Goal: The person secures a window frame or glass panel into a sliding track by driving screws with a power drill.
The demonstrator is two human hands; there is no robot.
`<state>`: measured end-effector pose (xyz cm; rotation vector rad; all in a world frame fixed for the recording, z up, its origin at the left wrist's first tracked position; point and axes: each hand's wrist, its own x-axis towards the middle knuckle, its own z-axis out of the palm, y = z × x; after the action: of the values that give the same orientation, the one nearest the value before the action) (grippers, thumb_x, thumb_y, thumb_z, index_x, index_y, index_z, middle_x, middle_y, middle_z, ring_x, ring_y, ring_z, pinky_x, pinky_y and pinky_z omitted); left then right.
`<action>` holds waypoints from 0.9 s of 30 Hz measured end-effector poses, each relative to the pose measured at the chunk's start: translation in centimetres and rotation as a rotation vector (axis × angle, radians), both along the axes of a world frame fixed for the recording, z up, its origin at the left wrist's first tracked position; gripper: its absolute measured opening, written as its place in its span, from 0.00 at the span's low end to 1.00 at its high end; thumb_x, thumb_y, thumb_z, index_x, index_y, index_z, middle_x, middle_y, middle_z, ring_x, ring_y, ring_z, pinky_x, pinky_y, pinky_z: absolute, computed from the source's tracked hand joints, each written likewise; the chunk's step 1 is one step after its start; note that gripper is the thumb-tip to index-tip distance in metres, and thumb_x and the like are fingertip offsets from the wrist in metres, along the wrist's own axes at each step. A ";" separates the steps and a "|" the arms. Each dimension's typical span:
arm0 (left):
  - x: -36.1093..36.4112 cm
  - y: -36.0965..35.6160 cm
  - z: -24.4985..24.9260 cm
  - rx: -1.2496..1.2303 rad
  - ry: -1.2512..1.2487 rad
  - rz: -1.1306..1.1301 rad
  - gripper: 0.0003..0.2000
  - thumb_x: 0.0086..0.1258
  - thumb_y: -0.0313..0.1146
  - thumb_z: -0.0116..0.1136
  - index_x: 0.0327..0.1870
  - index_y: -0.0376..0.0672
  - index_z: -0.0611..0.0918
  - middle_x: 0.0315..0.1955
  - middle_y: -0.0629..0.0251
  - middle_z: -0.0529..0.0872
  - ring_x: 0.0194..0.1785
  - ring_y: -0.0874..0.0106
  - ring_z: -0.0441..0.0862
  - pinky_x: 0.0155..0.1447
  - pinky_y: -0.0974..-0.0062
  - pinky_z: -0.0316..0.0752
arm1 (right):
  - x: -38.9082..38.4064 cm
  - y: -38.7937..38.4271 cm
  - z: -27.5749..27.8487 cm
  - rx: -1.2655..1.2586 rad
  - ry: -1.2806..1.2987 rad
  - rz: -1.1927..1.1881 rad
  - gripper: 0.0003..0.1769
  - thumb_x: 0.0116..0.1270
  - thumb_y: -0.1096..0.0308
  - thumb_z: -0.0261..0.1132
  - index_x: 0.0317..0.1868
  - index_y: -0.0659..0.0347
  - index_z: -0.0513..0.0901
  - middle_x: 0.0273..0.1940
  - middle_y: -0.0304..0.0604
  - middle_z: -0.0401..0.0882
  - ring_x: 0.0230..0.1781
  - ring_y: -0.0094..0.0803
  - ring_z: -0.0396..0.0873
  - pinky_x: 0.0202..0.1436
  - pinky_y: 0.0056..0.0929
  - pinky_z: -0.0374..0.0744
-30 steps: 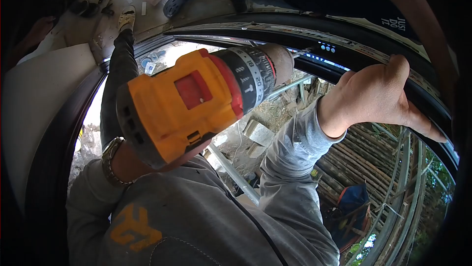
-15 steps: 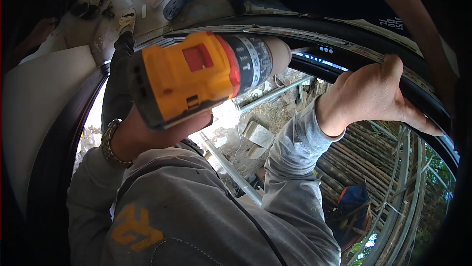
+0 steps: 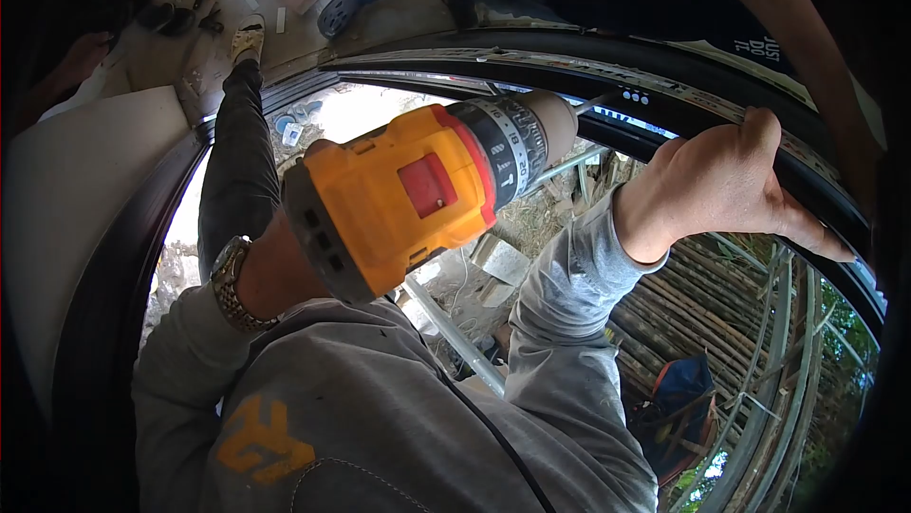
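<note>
My left hand (image 3: 285,261), with a metal watch (image 3: 228,285) on its wrist, is wrapped round a yellow and black power drill (image 3: 394,200); the drill body hides most of its fingers. The thin bit (image 3: 596,102) points right to the black window frame (image 3: 693,105), beside three small bright spots. Whether the tip touches the frame cannot be made out. My right hand (image 3: 707,181) rests against the frame further right, its thumb at the upper side and a finger stretched along the inner edge.
Another person's arm (image 3: 788,29) and dark clothing are beyond the frame at the top. A shoe (image 3: 248,38) and small tools lie on the upper left floor. Through the opening are metal poles (image 3: 465,342), a concrete block (image 3: 499,260), stacked bamboo (image 3: 693,299) and a blue bag (image 3: 681,390).
The drill and my left hand have moved a little right and down in view, and the drill has turned slightly. My right hand has hardly moved.
</note>
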<state>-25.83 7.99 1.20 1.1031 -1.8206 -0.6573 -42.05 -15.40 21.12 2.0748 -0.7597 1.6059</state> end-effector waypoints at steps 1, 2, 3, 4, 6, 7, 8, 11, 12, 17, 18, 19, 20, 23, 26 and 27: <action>0.1 -0.5 0.1 -0.050 -0.037 0.017 0.24 0.66 0.36 0.63 0.63 0.47 0.75 0.56 0.65 0.80 0.58 0.64 0.78 0.61 0.64 0.74 | 0.5 -0.1 -0.1 -0.039 -0.040 0.006 0.53 0.56 0.80 0.63 0.78 0.57 0.43 0.64 0.54 0.66 0.52 0.35 0.72 0.58 0.32 0.73; 0.2 -0.8 0.2 -0.098 -0.072 0.033 0.24 0.66 0.36 0.63 0.63 0.47 0.75 0.56 0.65 0.80 0.58 0.64 0.78 0.60 0.65 0.74 | 1.0 0.0 -0.3 -0.077 -0.077 0.010 0.51 0.56 0.79 0.62 0.78 0.57 0.46 0.65 0.54 0.66 0.54 0.36 0.71 0.62 0.34 0.70; 0.3 -1.1 0.4 -0.143 -0.106 0.049 0.23 0.65 0.36 0.64 0.62 0.47 0.76 0.57 0.65 0.80 0.57 0.64 0.78 0.60 0.66 0.74 | 1.3 0.1 -0.5 -0.112 -0.114 0.014 0.49 0.56 0.77 0.61 0.78 0.56 0.49 0.66 0.54 0.65 0.56 0.37 0.70 0.65 0.37 0.68; 0.3 -1.3 0.6 -0.191 -0.141 0.065 0.23 0.65 0.36 0.64 0.62 0.47 0.76 0.57 0.64 0.79 0.57 0.65 0.78 0.59 0.67 0.75 | 1.6 0.3 -0.7 -0.149 -0.152 0.019 0.47 0.55 0.76 0.59 0.78 0.56 0.53 0.68 0.54 0.64 0.58 0.38 0.69 0.69 0.39 0.65; 0.3 -1.5 1.1 -0.239 -0.180 0.088 0.23 0.65 0.36 0.64 0.61 0.47 0.76 0.57 0.64 0.79 0.57 0.65 0.78 0.59 0.68 0.75 | 2.1 0.9 -1.0 -0.120 -0.170 0.021 0.47 0.56 0.78 0.58 0.77 0.57 0.53 0.67 0.55 0.64 0.56 0.38 0.70 0.64 0.39 0.69; 0.0 -1.3 1.5 -0.153 -0.093 0.101 0.23 0.65 0.38 0.65 0.61 0.46 0.77 0.56 0.63 0.79 0.56 0.64 0.78 0.60 0.64 0.74 | 2.3 1.0 -1.0 -0.090 -0.187 0.021 0.46 0.56 0.79 0.57 0.77 0.57 0.54 0.66 0.56 0.65 0.54 0.38 0.71 0.59 0.39 0.73; -0.2 -1.0 2.0 -0.066 -0.004 0.111 0.24 0.64 0.40 0.67 0.60 0.45 0.77 0.55 0.62 0.80 0.56 0.63 0.78 0.61 0.61 0.72 | 2.3 1.0 -1.1 -0.088 -0.187 0.021 0.46 0.56 0.79 0.57 0.77 0.57 0.54 0.66 0.56 0.65 0.54 0.38 0.71 0.59 0.39 0.73; -0.4 -1.2 2.6 0.015 0.118 0.111 0.25 0.62 0.40 0.69 0.60 0.47 0.78 0.55 0.62 0.80 0.58 0.61 0.77 0.65 0.54 0.68 | 2.1 1.0 -1.0 -0.105 -0.168 -0.001 0.46 0.56 0.80 0.56 0.77 0.58 0.54 0.66 0.56 0.65 0.54 0.39 0.72 0.59 0.39 0.73; -0.4 -1.3 2.7 0.011 0.148 0.105 0.26 0.60 0.38 0.71 0.60 0.49 0.78 0.56 0.64 0.79 0.60 0.61 0.75 0.67 0.51 0.65 | 2.0 1.0 -1.0 -0.110 -0.161 -0.008 0.46 0.56 0.80 0.56 0.77 0.58 0.54 0.66 0.56 0.65 0.54 0.39 0.72 0.59 0.39 0.73; -0.2 -1.3 2.1 -0.148 -0.039 0.103 0.25 0.59 0.38 0.71 0.59 0.49 0.80 0.55 0.66 0.80 0.59 0.61 0.76 0.65 0.52 0.67 | 1.8 0.7 -0.8 -0.140 -0.137 -0.034 0.46 0.55 0.81 0.55 0.77 0.58 0.54 0.64 0.56 0.66 0.53 0.40 0.72 0.59 0.39 0.73; -0.4 -1.2 2.0 -0.135 0.027 0.124 0.24 0.59 0.37 0.71 0.58 0.49 0.80 0.55 0.66 0.80 0.59 0.61 0.76 0.65 0.52 0.68 | 1.7 0.7 -0.8 -0.146 -0.131 -0.039 0.46 0.55 0.82 0.55 0.77 0.58 0.54 0.64 0.57 0.66 0.53 0.40 0.72 0.59 0.39 0.73; -0.4 -1.4 2.3 -0.134 0.027 0.124 0.24 0.59 0.37 0.71 0.58 0.49 0.80 0.55 0.66 0.80 0.59 0.61 0.76 0.65 0.52 0.68 | 1.7 0.7 -0.8 -0.151 -0.125 -0.046 0.46 0.55 0.82 0.55 0.77 0.58 0.54 0.64 0.57 0.66 0.53 0.41 0.72 0.59 0.39 0.74; -0.3 -1.6 2.9 -0.107 0.068 0.149 0.23 0.59 0.37 0.71 0.58 0.49 0.81 0.54 0.66 0.80 0.59 0.61 0.77 0.64 0.53 0.69 | 1.6 0.7 -0.8 -0.155 -0.120 -0.054 0.45 0.55 0.82 0.55 0.77 0.59 0.54 0.64 0.57 0.67 0.53 0.41 0.72 0.59 0.39 0.74; 0.4 -1.9 2.9 -0.173 -0.002 0.143 0.22 0.59 0.36 0.71 0.56 0.49 0.82 0.54 0.66 0.80 0.58 0.61 0.77 0.63 0.55 0.70 | 1.6 0.7 -0.8 -0.167 -0.108 -0.069 0.45 0.55 0.83 0.54 0.77 0.59 0.54 0.63 0.57 0.67 0.52 0.41 0.73 0.59 0.39 0.74; 0.2 -1.9 3.5 -0.172 -0.025 0.128 0.22 0.58 0.36 0.72 0.55 0.48 0.82 0.53 0.65 0.80 0.57 0.61 0.77 0.62 0.56 0.71 | 2.0 0.7 -1.0 -0.119 -0.167 0.058 0.46 0.56 0.82 0.55 0.77 0.59 0.53 0.64 0.57 0.67 0.53 0.41 0.72 0.60 0.39 0.73; 0.0 -1.8 3.8 -0.077 0.067 0.140 0.22 0.58 0.36 0.72 0.55 0.47 0.82 0.52 0.65 0.80 0.56 0.61 0.78 0.61 0.56 0.71 | 1.9 0.7 -1.0 -0.119 -0.150 0.064 0.46 0.57 0.82 0.56 0.78 0.60 0.52 0.66 0.58 0.65 0.55 0.41 0.71 0.61 0.38 0.72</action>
<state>-25.83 6.14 4.97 1.1323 -1.6813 -0.5305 -40.13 -14.70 20.15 1.9301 -0.6358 1.8125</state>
